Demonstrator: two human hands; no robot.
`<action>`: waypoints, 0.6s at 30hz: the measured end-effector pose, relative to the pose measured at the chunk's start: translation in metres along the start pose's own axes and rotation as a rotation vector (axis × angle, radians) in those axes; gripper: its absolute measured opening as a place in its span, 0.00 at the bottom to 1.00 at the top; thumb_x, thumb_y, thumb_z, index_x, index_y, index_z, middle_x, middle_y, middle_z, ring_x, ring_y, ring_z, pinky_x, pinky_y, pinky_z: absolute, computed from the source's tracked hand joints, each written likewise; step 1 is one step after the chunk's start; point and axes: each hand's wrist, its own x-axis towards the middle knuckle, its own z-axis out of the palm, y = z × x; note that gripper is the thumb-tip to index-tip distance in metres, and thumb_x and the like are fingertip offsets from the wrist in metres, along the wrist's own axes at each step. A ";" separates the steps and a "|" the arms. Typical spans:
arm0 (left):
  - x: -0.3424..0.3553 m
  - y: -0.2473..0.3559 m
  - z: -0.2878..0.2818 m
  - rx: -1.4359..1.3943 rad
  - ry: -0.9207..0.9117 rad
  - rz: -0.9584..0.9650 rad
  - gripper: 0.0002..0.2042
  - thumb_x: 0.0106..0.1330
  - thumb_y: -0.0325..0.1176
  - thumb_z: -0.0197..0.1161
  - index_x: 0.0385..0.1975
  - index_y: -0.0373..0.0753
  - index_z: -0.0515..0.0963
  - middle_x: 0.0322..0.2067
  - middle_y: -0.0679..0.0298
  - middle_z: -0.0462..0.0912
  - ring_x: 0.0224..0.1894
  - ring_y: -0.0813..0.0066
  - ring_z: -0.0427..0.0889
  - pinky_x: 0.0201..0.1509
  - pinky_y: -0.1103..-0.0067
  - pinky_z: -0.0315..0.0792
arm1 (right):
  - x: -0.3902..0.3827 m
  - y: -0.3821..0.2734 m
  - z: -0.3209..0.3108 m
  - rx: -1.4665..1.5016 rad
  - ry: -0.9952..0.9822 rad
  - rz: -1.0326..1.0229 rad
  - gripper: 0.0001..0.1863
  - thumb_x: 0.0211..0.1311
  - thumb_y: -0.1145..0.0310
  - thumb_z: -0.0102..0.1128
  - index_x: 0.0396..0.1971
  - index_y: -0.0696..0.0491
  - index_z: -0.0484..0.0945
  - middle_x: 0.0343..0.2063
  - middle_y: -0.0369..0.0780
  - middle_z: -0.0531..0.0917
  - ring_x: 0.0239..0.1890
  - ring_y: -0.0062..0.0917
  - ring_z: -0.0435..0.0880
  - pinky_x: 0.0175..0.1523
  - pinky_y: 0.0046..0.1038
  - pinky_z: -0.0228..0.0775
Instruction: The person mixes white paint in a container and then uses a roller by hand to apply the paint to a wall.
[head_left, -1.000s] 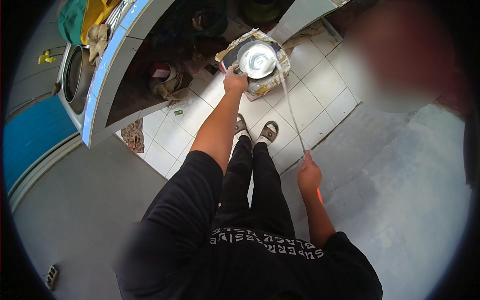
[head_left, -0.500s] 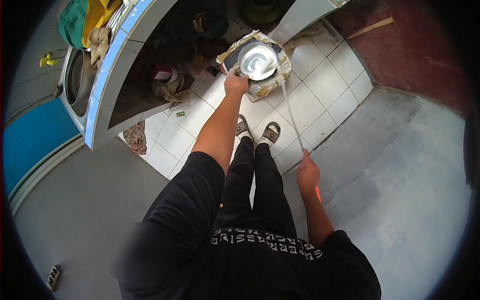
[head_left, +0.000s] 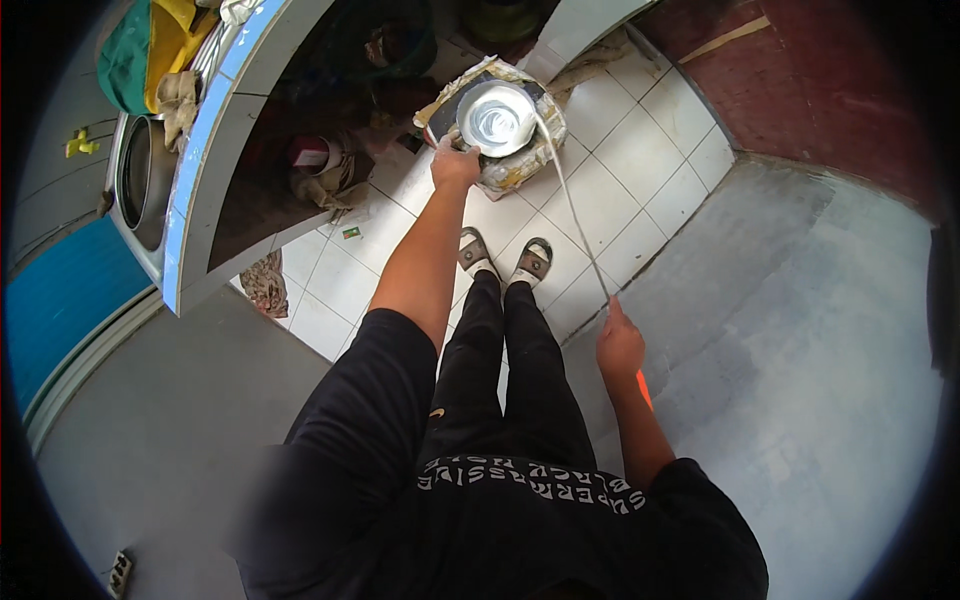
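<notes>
A round, shiny metal bowl (head_left: 497, 118) with a bright whitish inside sits on a tattered box (head_left: 547, 163) with pale, crumbly edges. My left hand (head_left: 456, 162) is closed on the bowl's near-left rim, thumb and fingers pinching it. Lower on the right, my right hand (head_left: 620, 342) is wrapped round a long, thin greyish rod (head_left: 576, 217). The rod slants up and left to the bowl's right rim; what its far end looks like I cannot make out in the glare. An orange piece (head_left: 645, 389) shows below my right hand, along the wrist.
White floor tiles (head_left: 627, 180) surround my sandalled feet (head_left: 535, 260). At left stands a blue-edged counter (head_left: 184, 200) with a steel sink (head_left: 143, 185) and cloths (head_left: 175, 100). Under it are dark shelves with a red-and-white container (head_left: 311, 153). A dark red panel (head_left: 800, 110) stands at right.
The rod's far end has shifted from the bowl's lower right to its upper right rim. My left hand keeps its hold on the bowl. The whole view has shifted slightly.
</notes>
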 end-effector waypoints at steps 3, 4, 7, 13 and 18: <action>-0.004 0.005 0.002 0.000 -0.009 0.004 0.27 0.55 0.42 0.72 0.57 0.48 0.75 0.51 0.58 0.82 0.53 0.63 0.81 0.58 0.71 0.73 | 0.036 -0.026 -0.010 -0.019 -0.003 0.028 0.20 0.66 0.69 0.50 0.58 0.52 0.72 0.32 0.44 0.84 0.33 0.41 0.84 0.38 0.41 0.78; -0.002 0.006 0.003 0.001 -0.002 0.008 0.27 0.55 0.42 0.72 0.57 0.48 0.75 0.51 0.58 0.82 0.53 0.63 0.81 0.58 0.71 0.73 | 0.044 -0.033 -0.008 -0.013 0.001 0.024 0.20 0.66 0.69 0.50 0.58 0.52 0.72 0.32 0.44 0.84 0.33 0.41 0.84 0.38 0.41 0.78; -0.004 0.009 0.004 0.037 -0.028 0.011 0.27 0.56 0.44 0.71 0.57 0.48 0.75 0.51 0.58 0.82 0.54 0.62 0.80 0.58 0.71 0.73 | 0.049 -0.041 0.007 0.006 -0.061 -0.003 0.19 0.68 0.69 0.48 0.57 0.52 0.72 0.31 0.45 0.84 0.33 0.41 0.85 0.37 0.40 0.78; -0.011 0.013 -0.006 0.064 -0.021 -0.008 0.28 0.55 0.44 0.71 0.58 0.49 0.74 0.52 0.56 0.81 0.55 0.60 0.79 0.59 0.70 0.72 | 0.008 -0.021 -0.004 0.008 -0.078 0.077 0.21 0.64 0.72 0.50 0.57 0.51 0.73 0.29 0.45 0.84 0.32 0.40 0.85 0.36 0.40 0.77; -0.011 0.015 -0.007 0.055 -0.036 -0.014 0.28 0.56 0.43 0.70 0.60 0.51 0.73 0.52 0.56 0.81 0.55 0.60 0.80 0.60 0.71 0.72 | 0.037 -0.021 0.012 0.002 0.002 -0.036 0.23 0.62 0.74 0.50 0.58 0.50 0.72 0.29 0.44 0.83 0.30 0.40 0.84 0.35 0.40 0.77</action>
